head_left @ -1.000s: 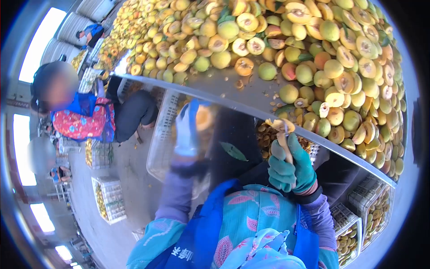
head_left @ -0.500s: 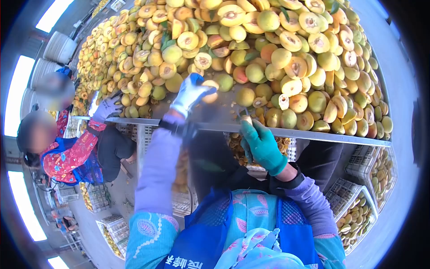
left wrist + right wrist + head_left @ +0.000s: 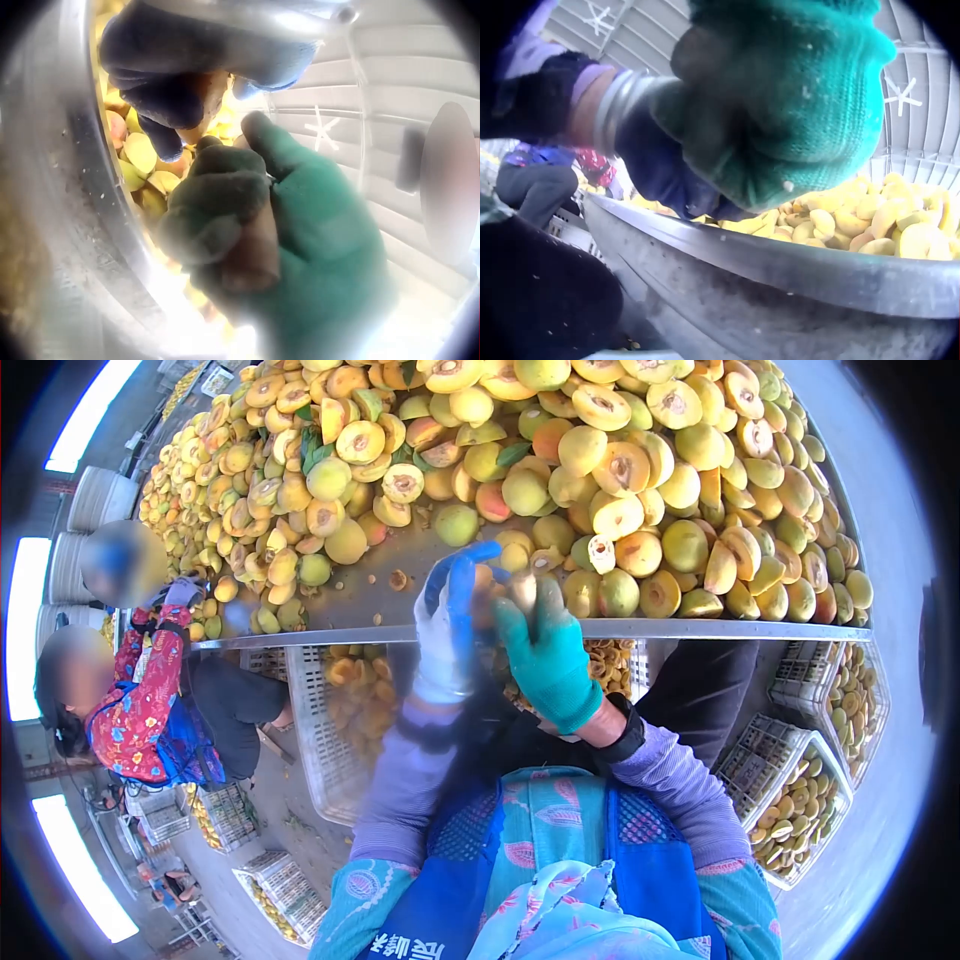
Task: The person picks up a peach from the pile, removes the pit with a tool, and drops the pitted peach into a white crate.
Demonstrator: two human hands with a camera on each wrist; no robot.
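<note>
Over the metal table's edge [image 3: 400,633], the left hand [image 3: 447,622] in a blue and white glove pinches a fruit piece, clearer in the left wrist view as an orange-yellow piece [image 3: 207,105]. Close beside it, the right hand [image 3: 545,655] in a green glove grips a wooden handle [image 3: 253,251] in its curled fingers. The tool's tip is hidden or blurred where the hands meet. Behind both hands lies a heap of whole and halved yellow fruit [image 3: 600,470]. In the right wrist view the green glove [image 3: 795,105] hides most of the left hand.
White crates stand below the table: one [image 3: 318,740] at the left with fruit pieces, others [image 3: 752,762] at the right with fruit. Another person [image 3: 140,700] sits at the left along the same table. A metal rim [image 3: 700,629] runs in front of the fruit.
The left hand came up from beside the table to over the fruit, then back to the right hand with a fruit piece. The right hand has moved left, still holding the handle. The view has shifted.
</note>
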